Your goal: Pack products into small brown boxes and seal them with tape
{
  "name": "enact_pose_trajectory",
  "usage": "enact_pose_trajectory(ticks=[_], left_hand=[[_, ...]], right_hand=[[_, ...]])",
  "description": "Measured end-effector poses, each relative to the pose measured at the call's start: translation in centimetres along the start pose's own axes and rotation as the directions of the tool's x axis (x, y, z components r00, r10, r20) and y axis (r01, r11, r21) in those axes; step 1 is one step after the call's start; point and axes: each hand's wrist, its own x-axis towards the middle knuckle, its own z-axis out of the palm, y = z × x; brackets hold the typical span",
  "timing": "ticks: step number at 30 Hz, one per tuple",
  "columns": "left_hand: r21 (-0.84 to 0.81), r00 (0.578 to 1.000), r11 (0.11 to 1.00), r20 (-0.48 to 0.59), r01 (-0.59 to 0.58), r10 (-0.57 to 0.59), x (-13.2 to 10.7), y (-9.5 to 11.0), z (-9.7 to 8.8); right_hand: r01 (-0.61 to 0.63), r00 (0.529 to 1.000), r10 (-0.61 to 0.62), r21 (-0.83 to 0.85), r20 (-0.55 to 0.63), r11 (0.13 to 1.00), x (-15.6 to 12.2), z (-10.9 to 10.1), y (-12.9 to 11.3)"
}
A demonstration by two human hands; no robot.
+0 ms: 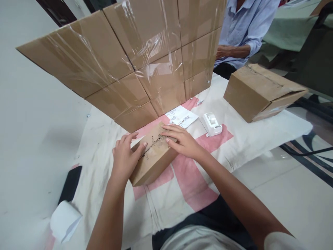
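Observation:
A small cardboard box (152, 158) lies tilted across the cloth in front of me, with a ragged dark seam along its upper face. My left hand (126, 152) grips its left end, thumb on top and fingers over the far edge. On the right end rest the outstretched fingers of my right hand (182, 139), touching the top beside the seam. Just beyond the box lies a paper with handwriting (183, 118). A white tape dispenser (212, 124) stands to the right of that paper.
A tall panel of taped cardboard boxes (161, 74) rises behind. Another cardboard box (260, 92) sits at the right, near a seated person in a blue shirt (256, 31). A black phone-like slab (70, 184) and folded white paper (63, 220) lie by the left wall.

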Motion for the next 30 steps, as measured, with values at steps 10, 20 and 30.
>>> enact_pose_trajectory(ticks=[10,20,30], left_hand=[[0.130,0.965,0.967,0.168,-0.221,0.199,-3.3,1.0,0.2],[0.324,0.913,0.859,0.047,-0.397,0.405,-6.6,-1.4,1.2],[-0.295,0.428,0.349,-0.275,-0.890,0.861,-5.0,14.3,16.0]], right_hand=[[-0.044,0.998,0.045,0.012,-0.035,0.999,-0.4,0.8,-1.4],[-0.491,0.871,0.459,-0.252,-0.176,0.834,1.3,-2.8,8.4],[-0.413,0.879,0.472,-0.593,-0.063,0.691,3.0,-3.0,11.2]])
